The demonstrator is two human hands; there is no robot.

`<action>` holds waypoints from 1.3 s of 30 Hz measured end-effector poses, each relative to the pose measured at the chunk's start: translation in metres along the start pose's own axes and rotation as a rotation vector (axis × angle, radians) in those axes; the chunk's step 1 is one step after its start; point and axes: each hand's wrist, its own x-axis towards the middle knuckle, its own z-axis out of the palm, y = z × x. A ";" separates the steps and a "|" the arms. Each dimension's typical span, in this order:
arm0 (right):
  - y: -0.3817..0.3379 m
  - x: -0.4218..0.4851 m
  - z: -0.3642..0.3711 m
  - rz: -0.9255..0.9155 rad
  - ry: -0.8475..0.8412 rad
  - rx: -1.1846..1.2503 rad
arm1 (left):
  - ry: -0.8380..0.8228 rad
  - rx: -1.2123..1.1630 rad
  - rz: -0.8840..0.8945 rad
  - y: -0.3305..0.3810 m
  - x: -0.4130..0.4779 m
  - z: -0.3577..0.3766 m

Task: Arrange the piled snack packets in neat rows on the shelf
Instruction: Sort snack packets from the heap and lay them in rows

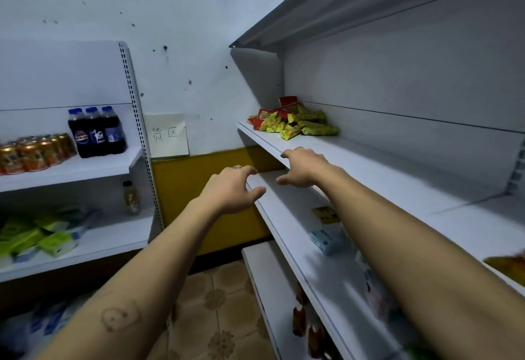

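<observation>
snack packets (294,122): heaped at shelf (397,178) far end, unsorted | left hand (231,189), right hand (305,168): fingers loosely spread, empty, extended toward heap, likely to start rows

Both arms were stretched forward, bare to the elbow. The left hand (230,189) hung palm down with its fingers loosely curled and spread, the thumb (257,191) angled out toward the right hand (305,166); nothing lay between its fingertips. The right hand reached slightly farther and higher than the left fingers, palm down, wrist straight, its fingers (287,154) bent at the knuckles and its thumb (281,180) held apart below them, gripping nothing. The two thumbs were near each other but not touching. Behind the left fingers, far down the left forearm (147,263), sat a small outlined drawing (120,317) on the skin. The right forearm (412,240) ran long and straight.
</observation>
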 end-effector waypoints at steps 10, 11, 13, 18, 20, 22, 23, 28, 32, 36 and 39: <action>0.065 0.151 0.026 0.118 -0.055 -0.011 | -0.009 -0.042 0.047 -0.028 0.175 0.037; 0.072 0.163 0.029 0.134 -0.056 -0.011 | -0.004 -0.059 0.059 -0.030 0.191 0.041; 0.084 0.186 0.035 0.172 -0.060 -0.014 | -0.005 -0.082 0.089 -0.034 0.221 0.049; 0.111 0.250 0.055 0.274 -0.084 -0.042 | -0.013 -0.115 0.152 -0.046 0.305 0.078; 0.121 0.277 0.061 0.323 -0.075 -0.049 | 0.008 -0.132 0.188 -0.049 0.345 0.092; 0.132 0.303 0.068 0.380 -0.055 -0.055 | 0.026 -0.158 0.212 -0.052 0.385 0.109; 0.137 0.316 0.073 0.415 -0.034 -0.047 | 0.025 -0.172 0.221 -0.053 0.406 0.117; 0.148 0.385 0.092 0.565 0.019 0.030 | -0.044 -0.214 0.263 -0.057 0.501 0.147; 0.151 0.426 0.098 0.598 0.130 0.076 | -0.134 -0.204 0.288 -0.056 0.552 0.166; 0.163 0.447 0.102 0.631 0.298 0.283 | -0.127 -0.199 0.392 -0.048 0.576 0.170; 0.162 0.448 0.095 0.669 0.413 0.780 | 0.009 -0.322 0.464 -0.043 0.583 0.149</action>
